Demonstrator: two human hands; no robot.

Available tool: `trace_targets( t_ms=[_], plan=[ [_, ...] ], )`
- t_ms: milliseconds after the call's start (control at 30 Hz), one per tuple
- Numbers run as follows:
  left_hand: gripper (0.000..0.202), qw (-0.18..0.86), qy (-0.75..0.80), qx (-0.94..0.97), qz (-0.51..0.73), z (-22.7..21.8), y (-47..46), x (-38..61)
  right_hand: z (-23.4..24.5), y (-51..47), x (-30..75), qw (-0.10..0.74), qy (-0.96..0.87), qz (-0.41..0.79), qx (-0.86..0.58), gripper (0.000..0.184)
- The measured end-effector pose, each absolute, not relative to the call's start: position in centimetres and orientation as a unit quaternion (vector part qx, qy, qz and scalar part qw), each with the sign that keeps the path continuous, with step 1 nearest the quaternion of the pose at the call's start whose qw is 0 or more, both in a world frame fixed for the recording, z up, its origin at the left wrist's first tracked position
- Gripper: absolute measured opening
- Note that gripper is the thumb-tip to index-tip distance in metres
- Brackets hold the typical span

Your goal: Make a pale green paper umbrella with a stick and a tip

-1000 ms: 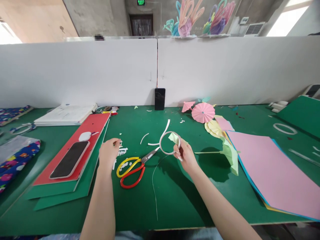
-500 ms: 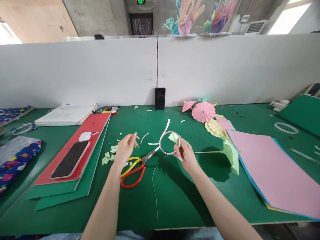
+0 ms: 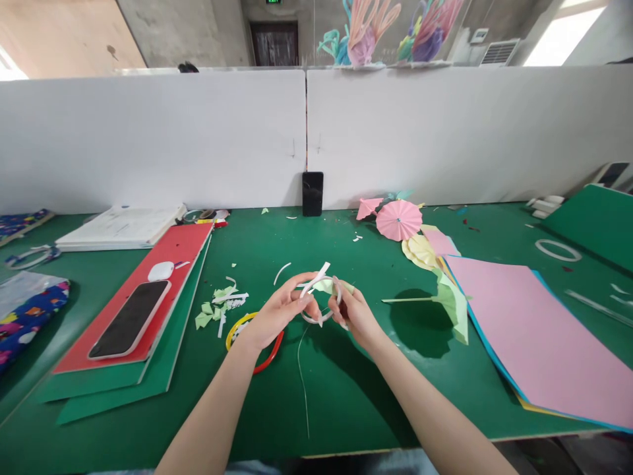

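Both hands meet over the middle of the green table (image 3: 346,396). My right hand (image 3: 352,313) grips a thin white tape ring (image 3: 321,320) together with a small light-green paper piece (image 3: 330,285). My left hand (image 3: 281,311) pinches the ring's near side, where a white strip (image 3: 316,277) sticks up. Under my left hand lie scissors with yellow and red handles (image 3: 237,326), partly hidden. A thin white strip (image 3: 301,382) curls on the table below the hands.
A phone (image 3: 129,318) lies on red and green boards (image 3: 173,257) at left beside green paper scraps (image 3: 217,307). A green paper umbrella (image 3: 452,303), a pink paper umbrella (image 3: 399,220) and pink sheets (image 3: 534,336) lie at right. A black phone (image 3: 312,193) leans on the white divider.
My left hand left the paper scraps, moved right over the scissors and took hold of the tape ring. My right hand lowered the ring slightly toward me.
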State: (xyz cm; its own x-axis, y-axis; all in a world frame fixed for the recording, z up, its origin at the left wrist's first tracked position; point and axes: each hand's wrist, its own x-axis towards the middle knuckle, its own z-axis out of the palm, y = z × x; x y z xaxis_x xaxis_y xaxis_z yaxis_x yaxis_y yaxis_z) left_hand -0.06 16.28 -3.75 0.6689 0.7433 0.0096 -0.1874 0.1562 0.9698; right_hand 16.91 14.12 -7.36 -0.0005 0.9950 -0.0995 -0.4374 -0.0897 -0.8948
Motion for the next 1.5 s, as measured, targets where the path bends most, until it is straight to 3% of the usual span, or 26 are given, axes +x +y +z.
trace_targets(
  t_ms=[300,433,600,833,1033,1267,1500],
  plan=[
    [0.039,0.781,0.198,0.473,0.357,-4.4,15.8,0.7,-6.9,14.1,16.9,0.586,-0.353,0.608,-0.404,0.037],
    [0.024,0.768,0.203,0.469,0.386,-4.4,15.8,0.8,-7.4,14.2,17.0,0.579,-0.366,0.594,-0.422,0.038],
    [0.015,0.713,0.249,0.521,0.398,-2.7,15.9,0.4,-5.8,14.9,18.1,0.631,-0.374,0.478,-0.483,0.039],
    [0.036,0.6,0.319,0.649,0.342,1.3,16.5,2.3,1.3,15.4,17.7,0.676,-0.443,0.317,-0.496,0.033],
    [0.041,0.45,0.365,0.755,0.309,4.4,16.1,4.1,3.3,16.8,17.1,0.706,-0.459,0.181,-0.508,0.026],
    [0.048,0.447,0.361,0.78,0.248,5.5,15.8,4.5,3.4,17.4,18.6,0.686,-0.483,0.094,-0.536,0.028],
    [0.053,0.479,0.357,0.769,0.226,6.0,16.4,3.9,4.2,16.8,18.9,0.656,-0.516,0.086,-0.544,0.025]
  ],
)
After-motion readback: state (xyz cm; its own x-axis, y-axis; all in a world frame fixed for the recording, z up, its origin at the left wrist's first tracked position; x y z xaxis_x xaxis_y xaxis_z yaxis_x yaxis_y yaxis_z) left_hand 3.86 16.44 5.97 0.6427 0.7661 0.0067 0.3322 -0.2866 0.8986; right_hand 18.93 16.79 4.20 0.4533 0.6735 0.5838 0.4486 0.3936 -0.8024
